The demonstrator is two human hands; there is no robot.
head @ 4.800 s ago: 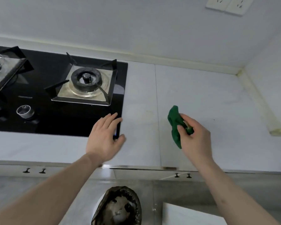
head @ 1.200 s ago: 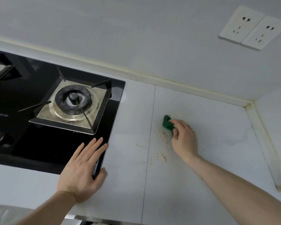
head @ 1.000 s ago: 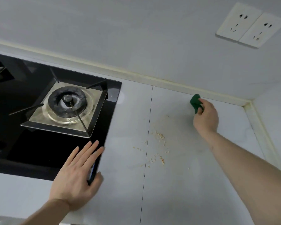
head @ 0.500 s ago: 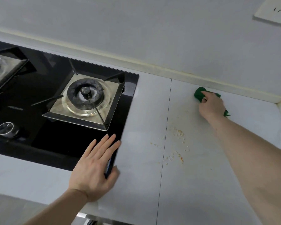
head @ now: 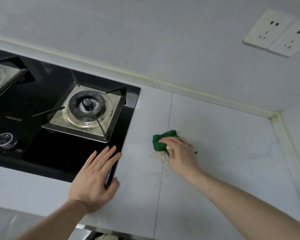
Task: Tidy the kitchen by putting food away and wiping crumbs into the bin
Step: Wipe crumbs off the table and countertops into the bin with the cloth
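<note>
Head view: right hand presses a green cloth onto the pale bench beside a scatter of crumbs.

The right hand's grip is closed on the cloth: its fingers curl over the top of the bunched fabric, which lies flat against the bench just right of the thin seam running across the surface. The crumbs lie on the bench touching the near edge of the cloth and trail toward the camera along the seam. The left hand lies flat with its fingers straight and spread, holding nothing, palm down across the right edge of the black glass hob, the thumb on the bench. A gas burner sits behind that hand, a control knob to the left. Two wall sockets are at the upper right.
</note>
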